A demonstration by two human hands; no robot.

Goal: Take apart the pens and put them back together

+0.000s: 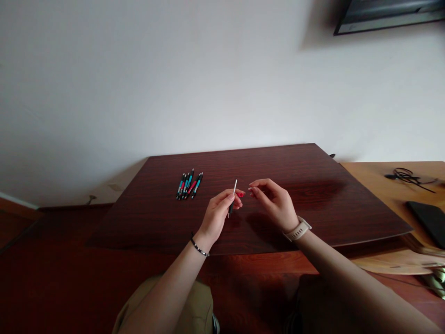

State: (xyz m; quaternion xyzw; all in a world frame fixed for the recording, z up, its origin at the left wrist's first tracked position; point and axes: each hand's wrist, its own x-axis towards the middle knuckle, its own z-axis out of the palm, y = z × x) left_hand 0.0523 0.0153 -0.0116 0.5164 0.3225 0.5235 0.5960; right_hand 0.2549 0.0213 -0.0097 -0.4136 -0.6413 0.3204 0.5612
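Note:
My left hand [218,212] is closed on a pen part [231,208] with a dark lower end and a thin pale refill [235,185] standing up from it. A small red piece [241,195] shows at the fingers of the same hand. To the right, my right hand [271,200] has its thumb and fingertips pinched together; a tiny pale thing seems to be between them, too small to name. The two hands are apart, above the dark wooden table [278,162]. Several pens [189,184], blue, red and black, lie side by side on the table, left of my hands.
A lighter wooden table [375,178] adjoins on the right, with a black cable [406,175] and a flat black object [427,222] on it. Behind the tables rises a pale wall [208,83], with a dark screen [389,16] at the upper right.

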